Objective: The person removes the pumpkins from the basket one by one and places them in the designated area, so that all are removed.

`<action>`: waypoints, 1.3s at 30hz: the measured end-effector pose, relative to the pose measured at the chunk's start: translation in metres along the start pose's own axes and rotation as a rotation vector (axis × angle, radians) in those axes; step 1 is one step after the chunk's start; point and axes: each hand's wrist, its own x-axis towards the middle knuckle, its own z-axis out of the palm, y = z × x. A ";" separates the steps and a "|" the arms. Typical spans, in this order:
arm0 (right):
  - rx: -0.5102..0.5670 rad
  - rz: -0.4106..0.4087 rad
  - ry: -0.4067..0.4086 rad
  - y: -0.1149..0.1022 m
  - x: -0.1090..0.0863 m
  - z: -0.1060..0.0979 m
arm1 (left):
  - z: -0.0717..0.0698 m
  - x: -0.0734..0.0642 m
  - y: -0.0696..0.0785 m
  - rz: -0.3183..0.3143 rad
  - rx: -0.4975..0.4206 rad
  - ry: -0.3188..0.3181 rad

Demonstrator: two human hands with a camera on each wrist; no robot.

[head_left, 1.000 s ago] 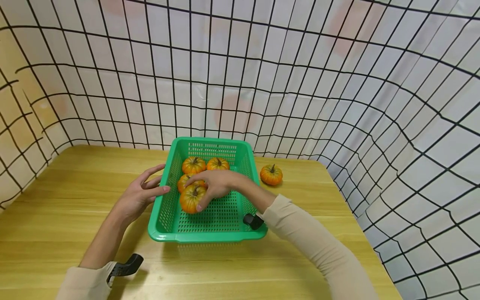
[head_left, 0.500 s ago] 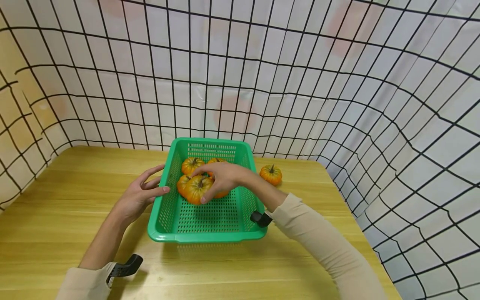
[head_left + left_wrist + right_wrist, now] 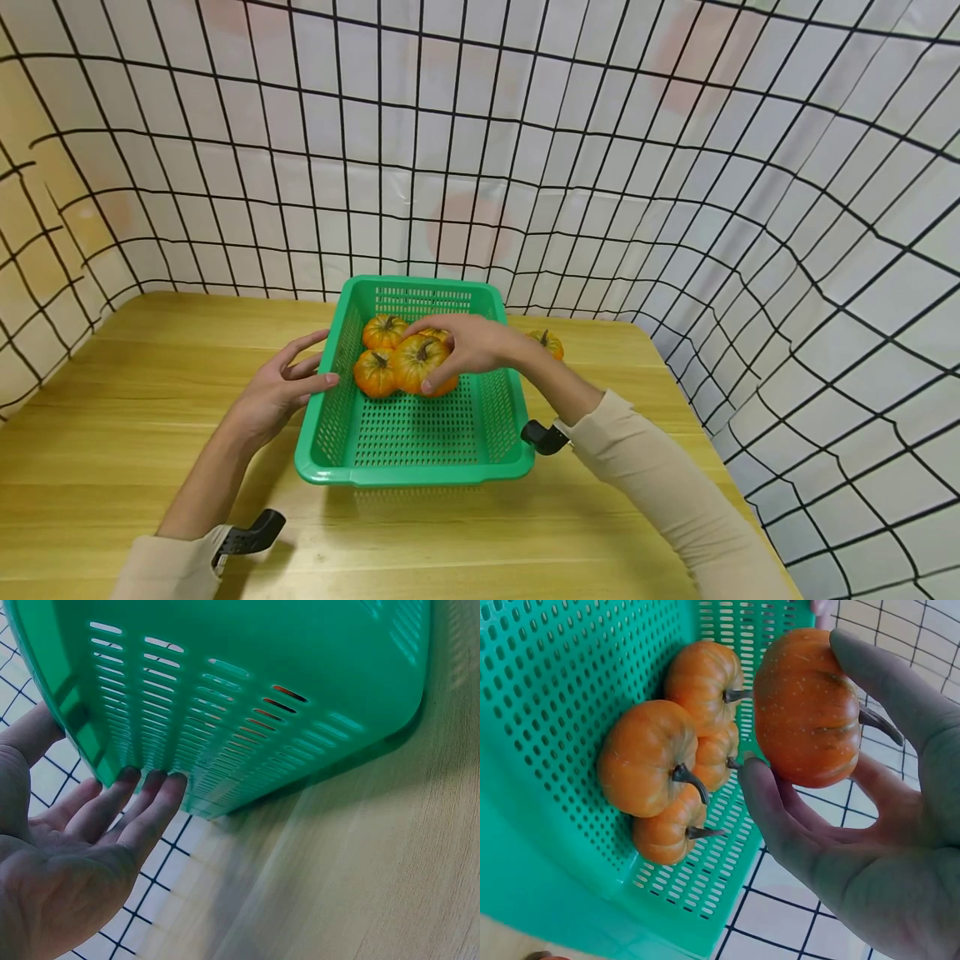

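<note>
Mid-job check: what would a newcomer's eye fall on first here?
Probably the bright green plastic basket, standing near the middle of the wooden table with the left hand at its left rim. Next, the orange pumpkin in the right hand's grip, held above four more pumpkins in the basket. Another pumpkin sits right of the basket, partly hidden by the right forearm.

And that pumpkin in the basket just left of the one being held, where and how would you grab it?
I'd hold that pumpkin by its rounded, ribbed sides below the upward stem, probably from above and the near side, since another pumpkin sits behind and the held pumpkin to its right.
</note>
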 end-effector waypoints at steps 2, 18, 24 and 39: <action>0.033 -0.007 0.024 0.002 -0.003 -0.001 | 0.000 0.000 0.000 0.000 -0.003 -0.001; 0.219 0.074 0.183 0.019 -0.027 -0.003 | 0.000 0.001 -0.002 0.008 0.013 0.008; 0.221 0.089 0.260 0.023 -0.036 -0.003 | 0.000 0.001 -0.001 0.007 0.008 0.008; 0.260 0.167 0.445 0.047 -0.055 0.003 | 0.001 0.001 -0.001 0.000 0.009 0.020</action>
